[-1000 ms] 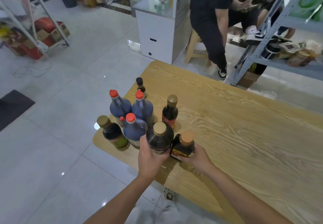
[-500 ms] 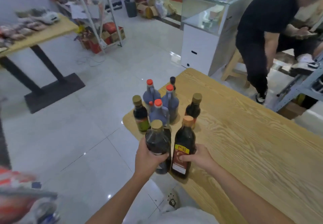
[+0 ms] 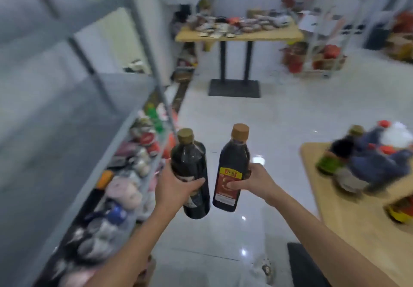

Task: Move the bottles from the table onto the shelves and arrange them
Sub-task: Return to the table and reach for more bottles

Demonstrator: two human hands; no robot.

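Left hand point(image 3: 176, 188): fingers point(image 3: 196, 183) wrapped round the body of the gold-capped bottle point(image 3: 190, 159), which is held upright in the air over the floor point(image 3: 279, 119).
Right hand point(image 3: 252, 181): fingers point(image 3: 234, 185) clasped round the brown-capped bottle point(image 3: 232, 159), dark with a red-and-yellow label, upright and just beside the other held one.
Shelves point(image 3: 100, 130): grey metal rack at the left, near the held bottles. Its lower level is crowded with blurred packets.
Bench point(image 3: 348, 215): light wood, at the right.
Other bottles point(image 3: 368, 159): clustered on the bench, blurred, several red-capped.
Far bench point(image 3: 239, 36): wooden top on black legs, covered with small goods too blurred to tell.
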